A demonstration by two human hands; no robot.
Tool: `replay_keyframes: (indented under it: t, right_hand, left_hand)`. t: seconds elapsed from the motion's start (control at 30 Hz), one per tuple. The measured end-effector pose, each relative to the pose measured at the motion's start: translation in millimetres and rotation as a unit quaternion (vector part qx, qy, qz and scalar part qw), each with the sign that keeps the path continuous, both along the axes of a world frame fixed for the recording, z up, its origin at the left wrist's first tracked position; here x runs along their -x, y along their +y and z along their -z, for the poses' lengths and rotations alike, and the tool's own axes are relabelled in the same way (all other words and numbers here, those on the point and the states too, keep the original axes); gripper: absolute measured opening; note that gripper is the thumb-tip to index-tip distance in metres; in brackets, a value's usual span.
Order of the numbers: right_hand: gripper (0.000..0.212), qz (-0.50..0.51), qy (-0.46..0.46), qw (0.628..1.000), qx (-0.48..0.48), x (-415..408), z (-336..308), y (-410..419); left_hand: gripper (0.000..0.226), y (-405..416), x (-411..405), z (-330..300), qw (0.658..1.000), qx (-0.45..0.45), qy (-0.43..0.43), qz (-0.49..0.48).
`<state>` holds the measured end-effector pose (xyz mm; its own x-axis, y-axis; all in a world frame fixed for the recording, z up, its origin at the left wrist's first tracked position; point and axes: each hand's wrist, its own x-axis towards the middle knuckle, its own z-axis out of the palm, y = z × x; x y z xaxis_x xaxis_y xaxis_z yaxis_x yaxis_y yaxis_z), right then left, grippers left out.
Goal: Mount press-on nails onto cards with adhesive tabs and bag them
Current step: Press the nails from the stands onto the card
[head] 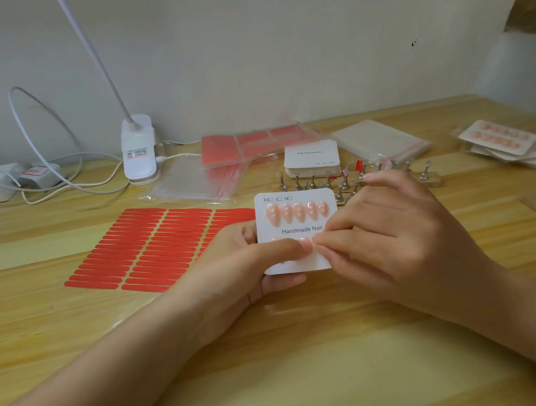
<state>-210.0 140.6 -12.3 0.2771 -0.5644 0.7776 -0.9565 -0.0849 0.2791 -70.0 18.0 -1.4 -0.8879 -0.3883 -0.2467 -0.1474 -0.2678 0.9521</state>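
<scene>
Wooden desk (278, 353) crowded with tabs (137, 249); left hand (234, 267) clamps the card (297, 229), right hand (381, 232) pinches a barely visible nail that could seat crooked if the thumb slips

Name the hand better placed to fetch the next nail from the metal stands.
Right, most likely. The right hand lies nearest the metal stands, just behind it, and only pinches at the card. The left hand holds that card from below and the left edge.
</scene>
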Motion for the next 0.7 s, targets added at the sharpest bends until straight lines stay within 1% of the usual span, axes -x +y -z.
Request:
replay_keyframes:
  t: [0.2, 0.3, 0.53, 0.6, 0.7]
  right_hand:
    - [0.017, -0.029, -0.007, 0.999, -0.020, 4, -1, 1]
    - [0.014, -0.041, -0.030, 0.998, -0.045, 4, -2, 2]
    - [0.015, 0.001, -0.056, 0.996, -0.073, -3, -3, 4]
    - [0.018, 0.009, -0.091, 0.993, -0.078, -6, -2, 6]
    - [0.022, 0.015, -0.215, 0.973, -0.078, -10, -2, 6]
  left_hand:
    - [0.021, -1, -1, 0, 1.000, -0.003, 0.002, 0.011]
    - [0.019, -1, -1, 0, 1.000, -0.005, 0.006, 0.012]
    - [0.017, -2, -1, 2, 1.000, 0.013, 0.011, 0.013]
    - [0.019, -2, -1, 2, 1.000, 0.008, 0.012, 0.012]
    - [0.021, -1, 0, 1, 1.000, -0.011, 0.015, 0.003]
